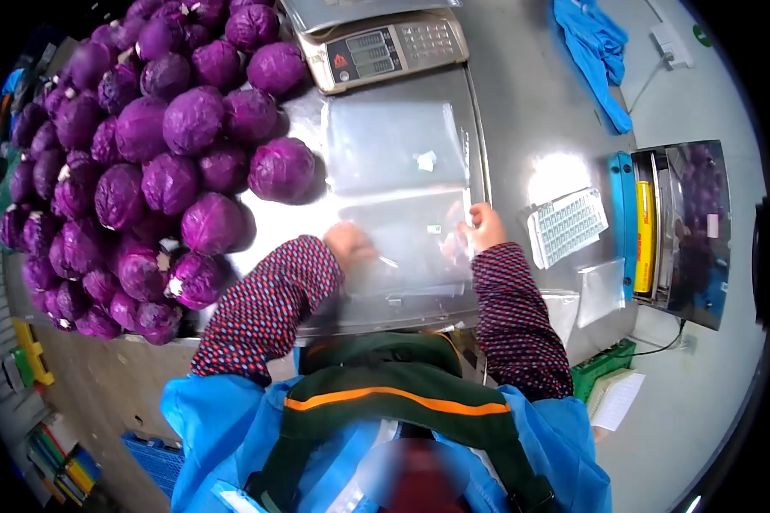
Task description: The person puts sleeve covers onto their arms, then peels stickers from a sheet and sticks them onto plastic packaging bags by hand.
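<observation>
Purple cabbages [194,121] crowd the left of a steel counter [522,111], beside a person's left grip [347,245], blurred over flat clear plastic [409,224]; I cannot tell how far open it is or whether it holds anything. At the plastic's right edge, the right grip [487,227] is partly curled, its hold unclear, near printed sheets [571,227].
</observation>
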`<state>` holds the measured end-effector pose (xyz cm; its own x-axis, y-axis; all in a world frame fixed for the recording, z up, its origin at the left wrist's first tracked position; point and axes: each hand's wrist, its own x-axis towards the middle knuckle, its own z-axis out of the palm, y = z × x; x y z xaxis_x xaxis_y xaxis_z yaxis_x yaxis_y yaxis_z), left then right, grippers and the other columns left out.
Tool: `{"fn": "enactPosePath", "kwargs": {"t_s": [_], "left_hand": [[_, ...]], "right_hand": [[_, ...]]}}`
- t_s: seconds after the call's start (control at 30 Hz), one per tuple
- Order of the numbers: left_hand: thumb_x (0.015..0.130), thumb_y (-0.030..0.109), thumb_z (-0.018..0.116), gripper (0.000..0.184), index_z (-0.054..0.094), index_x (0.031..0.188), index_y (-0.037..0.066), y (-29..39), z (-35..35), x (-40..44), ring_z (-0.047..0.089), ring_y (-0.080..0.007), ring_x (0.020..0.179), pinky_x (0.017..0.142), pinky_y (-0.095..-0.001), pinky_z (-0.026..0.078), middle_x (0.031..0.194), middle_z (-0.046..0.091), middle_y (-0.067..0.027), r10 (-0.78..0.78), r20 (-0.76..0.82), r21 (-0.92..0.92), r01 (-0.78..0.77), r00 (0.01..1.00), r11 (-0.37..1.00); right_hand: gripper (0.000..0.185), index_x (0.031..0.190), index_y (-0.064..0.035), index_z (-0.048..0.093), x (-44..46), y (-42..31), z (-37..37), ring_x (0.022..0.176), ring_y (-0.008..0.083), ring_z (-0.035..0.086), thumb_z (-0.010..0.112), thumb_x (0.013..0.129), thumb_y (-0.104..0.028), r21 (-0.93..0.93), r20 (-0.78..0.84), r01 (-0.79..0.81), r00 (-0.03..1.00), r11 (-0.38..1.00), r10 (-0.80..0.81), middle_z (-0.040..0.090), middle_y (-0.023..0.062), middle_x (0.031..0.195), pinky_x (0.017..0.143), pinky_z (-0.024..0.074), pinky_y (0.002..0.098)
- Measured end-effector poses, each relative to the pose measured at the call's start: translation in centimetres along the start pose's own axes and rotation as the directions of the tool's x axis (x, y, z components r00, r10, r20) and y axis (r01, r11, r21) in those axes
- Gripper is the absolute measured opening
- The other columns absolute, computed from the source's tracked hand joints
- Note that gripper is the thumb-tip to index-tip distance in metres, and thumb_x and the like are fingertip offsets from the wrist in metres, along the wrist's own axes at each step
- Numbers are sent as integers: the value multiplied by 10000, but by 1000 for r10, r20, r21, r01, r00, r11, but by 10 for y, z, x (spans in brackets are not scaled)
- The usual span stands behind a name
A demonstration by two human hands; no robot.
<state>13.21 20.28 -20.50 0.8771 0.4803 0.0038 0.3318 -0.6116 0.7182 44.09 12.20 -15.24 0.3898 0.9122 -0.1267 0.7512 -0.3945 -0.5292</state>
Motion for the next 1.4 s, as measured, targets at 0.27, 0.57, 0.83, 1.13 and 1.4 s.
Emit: {"fn": "enactPosePath", "kwargs": {"t_s": [0.27,0.57,0.83,1.13,1.4], "left_hand": [[764,245,657,274,537,909,46,77,-43,-8,518,-232,833,750,-331,410,804,537,-112,-21,-405,-53,-1,914,999],[853,228,567,257,628,807,-18,27,-33,14,564,-199,656,661,-282,449,733,605,-91,-654,-1,-661,491,756,568],[718,307,683,325,604,952,96,42,-18,-12,548,-277,770,719,-349,426,827,597,-90,121,-59,279,-100,991,955],[745,324,656,267,617,856,83,46,-27,18,533,-262,876,773,-362,419,896,567,-76,-153,-365,-38,150,918,988],[802,173,616,126,685,868,91,5,-1,15,585,-167,713,705,-285,449,791,645,-51,-287,119,-758,274,950,592]], "right_hand": [[341,1073,-30,500,-1,-42,-7,876,175,564,636,766,-91,549,481,-322,877,771,24,570,113,962,715,466,287],[317,1018,6,527,6,-58,-75,769,108,545,661,754,-107,635,202,-303,953,710,226,570,67,880,649,461,243],[407,1047,-61,546,3,-39,33,1011,291,486,593,647,0,-5,128,213,969,977,-210,553,123,1010,917,364,384],[263,1051,16,507,-37,58,-8,788,146,547,564,837,-126,457,-144,-148,961,877,237,573,93,913,730,448,271],[255,1071,-9,517,-96,39,33,866,279,544,520,855,-144,412,-41,-285,943,866,330,535,165,956,781,441,338]]}}
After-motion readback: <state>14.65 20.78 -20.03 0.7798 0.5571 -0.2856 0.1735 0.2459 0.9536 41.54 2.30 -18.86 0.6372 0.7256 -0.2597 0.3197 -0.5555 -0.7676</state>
